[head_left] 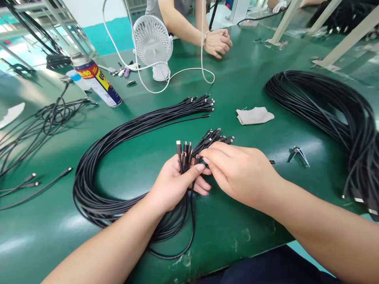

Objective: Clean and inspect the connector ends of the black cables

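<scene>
Several black cables (185, 159) stand with their plug ends up in my left hand (174, 181), its fingers wrapped round them. My right hand (237, 169) pinches at the metal tip of one plug (197, 159), beside my left thumb. From my left hand the cables run down and join a large looped bundle of black cables (89, 169) on the table. More plug ends (214, 137) of black cables lie just behind my hands. The far end of the bundle, with several plugs (204, 102), points right.
On the green table (237, 232) a folded pale cloth (255, 116) and nail clippers (299, 155) lie to the right, near another thick cable coil (322, 98). Loose cables (50, 118), a spray can (96, 81) and a white fan (152, 43) stand left and back. Across sits a person with clasped hands (217, 42).
</scene>
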Available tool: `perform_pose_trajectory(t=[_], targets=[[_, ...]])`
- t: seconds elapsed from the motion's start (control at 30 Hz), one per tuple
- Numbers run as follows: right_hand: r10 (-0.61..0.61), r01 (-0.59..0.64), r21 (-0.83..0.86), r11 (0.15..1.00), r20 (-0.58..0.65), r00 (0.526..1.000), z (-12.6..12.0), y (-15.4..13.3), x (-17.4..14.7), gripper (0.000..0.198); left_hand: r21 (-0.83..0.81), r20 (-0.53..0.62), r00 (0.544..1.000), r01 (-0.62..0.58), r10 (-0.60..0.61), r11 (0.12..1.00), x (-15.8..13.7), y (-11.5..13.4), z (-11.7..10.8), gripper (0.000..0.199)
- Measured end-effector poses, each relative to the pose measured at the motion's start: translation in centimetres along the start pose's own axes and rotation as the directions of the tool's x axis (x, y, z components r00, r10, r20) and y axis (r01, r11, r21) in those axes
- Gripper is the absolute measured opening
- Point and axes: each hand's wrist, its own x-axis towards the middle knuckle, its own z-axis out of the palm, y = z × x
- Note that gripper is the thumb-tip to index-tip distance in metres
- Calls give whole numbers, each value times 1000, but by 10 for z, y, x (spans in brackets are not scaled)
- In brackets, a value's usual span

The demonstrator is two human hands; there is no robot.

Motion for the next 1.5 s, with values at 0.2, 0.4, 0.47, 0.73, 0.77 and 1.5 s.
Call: perform_pose_trajectory(t=[0.2, 0.4, 0.47, 0.73, 0.77, 1.5], targets=[[-11, 13, -58, 998, 28, 1000, 0, -4, -2, 21, -2, -21, 1000, 0, 0, 1000, -1, -1, 0, 29], [5, -1, -60, 998, 66, 998, 0, -4, -2, 22, 12, -55, 998, -4, 5, 1000, -2, -2, 2, 32], [15, -9, -69, 998, 88, 996, 0, -5, -1, 23, 22, -69, 998, -7, 8, 1000, -1, -1, 3, 32], [23, -12, -89, 996, 119, 993, -5, -6, -1, 30, 48, -106, 994, 3, 2, 999, 0, -1, 7, 32], [26, -15, -90, 996, 125, 992, -5, -6, -1, 30, 50, -105, 994, -1, 6, 999, 0, -2, 6, 32], [93, -78, -85, 993, 177, 980, -16, -1, -1, 26, 71, -111, 994, -16, 24, 997, 0, -3, 5, 31]])
